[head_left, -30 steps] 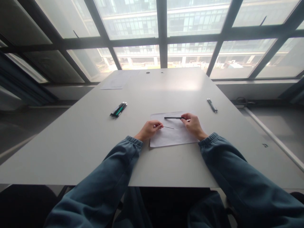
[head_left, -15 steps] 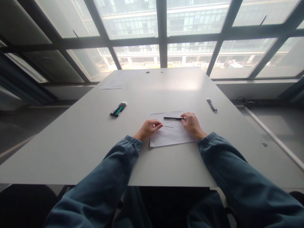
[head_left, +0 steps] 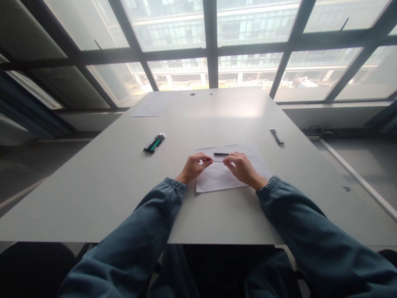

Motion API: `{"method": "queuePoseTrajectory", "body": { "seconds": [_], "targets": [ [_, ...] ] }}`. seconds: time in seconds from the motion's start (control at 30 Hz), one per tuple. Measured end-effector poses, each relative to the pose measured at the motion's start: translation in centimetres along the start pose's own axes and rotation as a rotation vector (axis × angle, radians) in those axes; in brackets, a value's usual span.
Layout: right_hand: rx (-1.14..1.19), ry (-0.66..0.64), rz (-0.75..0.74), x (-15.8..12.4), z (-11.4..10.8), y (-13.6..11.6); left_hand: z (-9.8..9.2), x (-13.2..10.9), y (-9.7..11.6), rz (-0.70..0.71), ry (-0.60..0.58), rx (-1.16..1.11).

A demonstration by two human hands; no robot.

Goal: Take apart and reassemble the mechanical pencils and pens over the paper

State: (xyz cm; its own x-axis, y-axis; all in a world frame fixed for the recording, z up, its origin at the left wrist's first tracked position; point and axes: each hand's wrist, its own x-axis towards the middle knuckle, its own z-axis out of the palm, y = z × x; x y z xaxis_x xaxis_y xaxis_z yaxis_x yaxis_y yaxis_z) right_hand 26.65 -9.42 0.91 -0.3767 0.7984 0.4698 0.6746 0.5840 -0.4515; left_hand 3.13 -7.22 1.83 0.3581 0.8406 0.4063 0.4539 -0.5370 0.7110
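Between my two hands stretches a thin dark pen refill (head_left: pixel 218 161), held level over the paper. My left hand (head_left: pixel 194 166) pinches one end between thumb and fingertips. At the other end, the thumb and fingers of my right hand (head_left: pixel 243 167) are closed on it. Just behind the refill a black pen (head_left: pixel 221 154) lies on the white paper (head_left: pixel 214 182); my right hand covers its right part. The paper rests on the table in front of me, partly under both hands.
Several dark pens, one with a green part (head_left: pixel 155 143), lie together on the white table (head_left: pixel 93 190) to the left. A grey pen (head_left: pixel 277 137) lies to the right. Another paper sheet (head_left: pixel 147 109) is at the far left, and a small round dark object (head_left: pixel 192 94) near the far edge.
My right hand has left the black pen and moved left and nearer to me, taking the refill's free end. The refill now sits more level. My left hand has barely moved.
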Motion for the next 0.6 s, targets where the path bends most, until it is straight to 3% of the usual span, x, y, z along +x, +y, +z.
{"method": "queuePoseTrajectory", "body": {
  "seconds": [0.33, 0.6],
  "targets": [
    [-0.080, 0.070, 0.190, -0.3, -0.9, 2.4, 0.0, 0.4, -1.3, -0.041, 0.054, 0.087],
    [-0.131, -0.021, 0.216, -0.4, -0.5, 2.3, 0.2, 0.2, -1.5, -0.029, -0.069, 0.063]
  ]
}}
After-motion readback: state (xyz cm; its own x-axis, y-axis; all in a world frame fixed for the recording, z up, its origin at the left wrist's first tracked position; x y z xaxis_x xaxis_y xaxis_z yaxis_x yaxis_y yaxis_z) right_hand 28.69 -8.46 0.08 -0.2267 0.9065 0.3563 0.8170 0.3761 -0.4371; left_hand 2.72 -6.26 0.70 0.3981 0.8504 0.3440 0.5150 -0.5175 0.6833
